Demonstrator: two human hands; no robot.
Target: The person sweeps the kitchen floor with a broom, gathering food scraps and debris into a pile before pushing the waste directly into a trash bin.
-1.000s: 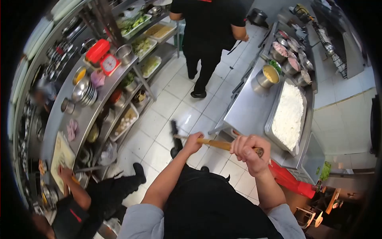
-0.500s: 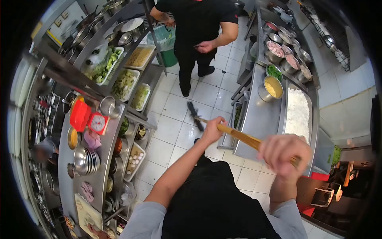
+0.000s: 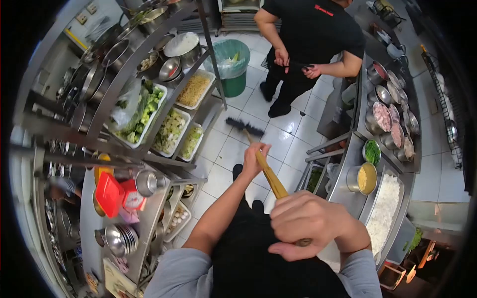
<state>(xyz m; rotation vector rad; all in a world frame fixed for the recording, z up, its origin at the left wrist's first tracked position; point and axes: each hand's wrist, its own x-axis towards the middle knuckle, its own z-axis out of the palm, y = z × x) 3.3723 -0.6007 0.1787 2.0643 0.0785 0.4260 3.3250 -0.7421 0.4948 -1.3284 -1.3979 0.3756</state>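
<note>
The broom point(image 3: 272, 178) slants away from me, its dark bristles point(image 3: 245, 127) over the tiled floor point(image 3: 230, 155). My left hand point(image 3: 254, 161) curls round the shaft and my right hand point(image 3: 309, 222) clenches its top; I seem to be guiding it. Steering calls for clearing the co-worker point(image 3: 315, 39) ahead, the green bin point(image 3: 233, 84), the shelving point(image 3: 204, 22) and the worktop point(image 3: 342, 186).

One broom point(image 3: 271, 178), one green bin point(image 3: 234, 84), one red scale point(image 3: 132, 194)
</note>
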